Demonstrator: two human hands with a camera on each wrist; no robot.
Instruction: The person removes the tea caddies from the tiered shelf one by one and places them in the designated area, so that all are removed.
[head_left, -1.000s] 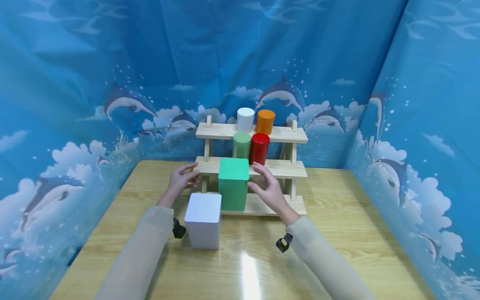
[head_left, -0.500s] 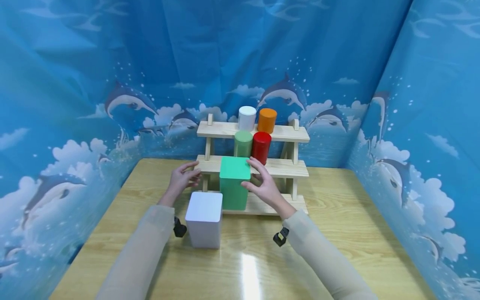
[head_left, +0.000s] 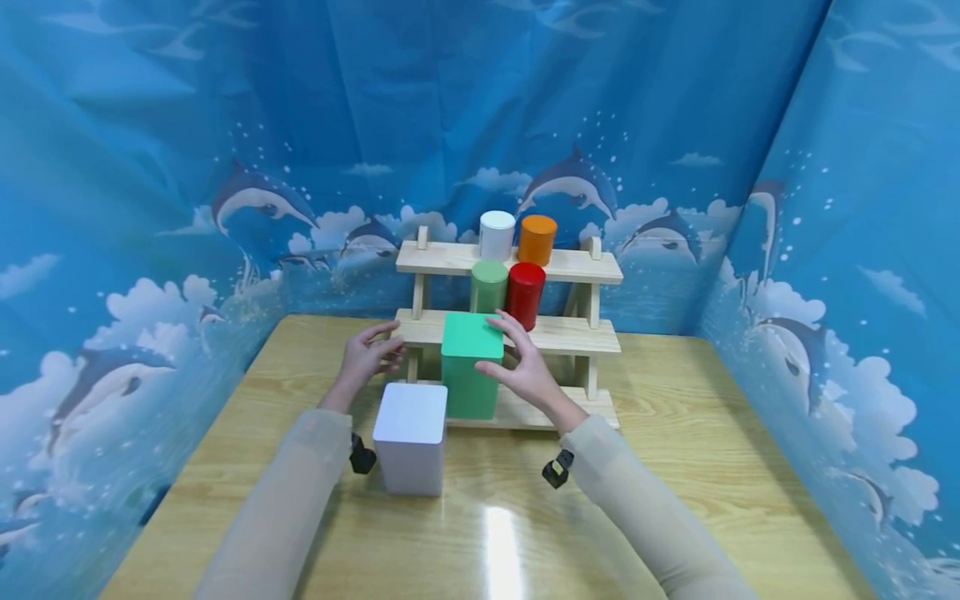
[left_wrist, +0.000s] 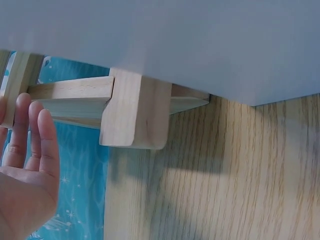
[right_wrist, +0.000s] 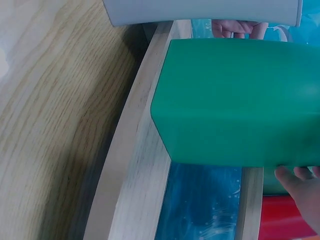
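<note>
The green box (head_left: 470, 379) stands upright on the lowest step of a three-step wooden shelf (head_left: 577, 335), closed on top, so its contents are hidden. At its right side is the right hand (head_left: 527, 377), thumb and fingers spread apart, fingertips at the box's upper edge; firm contact is hard to judge. The left hand (head_left: 362, 360), fingers loosely bent and apart, is by the shelf's left end, holding nothing. Near left of the green box, a white box (head_left: 409, 454) stands on the tabletop (head_left: 675, 442), also closed on top. Behind the green box, the middle step bears a pale green can (head_left: 489, 290) and, just right, a red can (head_left: 525, 298). On the far top step are a white can (head_left: 497, 239) and, to its right, an orange can (head_left: 537, 243); the insides of all four are hidden.
</note>
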